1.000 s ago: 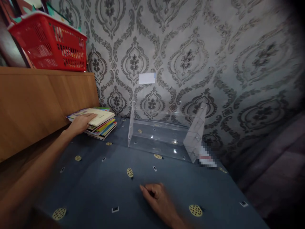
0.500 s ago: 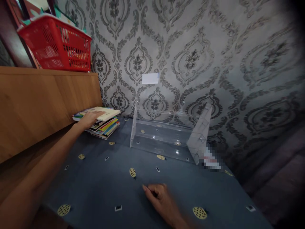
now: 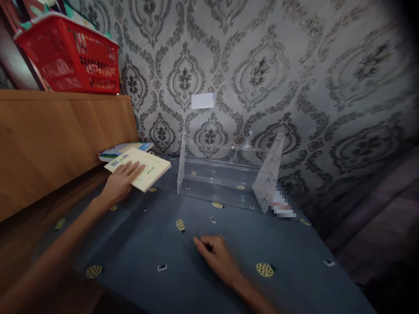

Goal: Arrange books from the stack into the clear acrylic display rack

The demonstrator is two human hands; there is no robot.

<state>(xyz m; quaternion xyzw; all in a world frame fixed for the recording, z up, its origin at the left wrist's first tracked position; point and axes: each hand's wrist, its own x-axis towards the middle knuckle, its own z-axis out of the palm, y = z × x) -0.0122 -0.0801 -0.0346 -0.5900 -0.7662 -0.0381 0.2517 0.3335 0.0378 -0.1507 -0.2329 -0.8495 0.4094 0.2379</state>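
My left hand [image 3: 119,182] grips a cream-coloured book [image 3: 155,168], fingers spread over its cover and the thumb out of sight. The book is slightly tilted, in front of the stack of books [image 3: 144,146] by the wooden cabinet, and hides most of it. Over the near part of the cloth, my right hand [image 3: 216,256] is loosely curled, with nothing visible in it. Beyond my hands, a clear plastic rack [image 3: 269,176] with stepped shelves stands against the wall; no books are on it.
A dark blue cloth [image 3: 137,244] with pineapple prints covers the surface. On the left stands the wooden cabinet [image 3: 65,131], bearing a red plastic basket [image 3: 65,52]. A white label [image 3: 203,100] shows above the rack. Something pixelated [image 3: 283,204] lies to the rack's right.
My left hand has lifted the cream book off the stack and brought it nearer and slightly right, uncovering a blue book behind. My right hand stays curled in nearly the same place.
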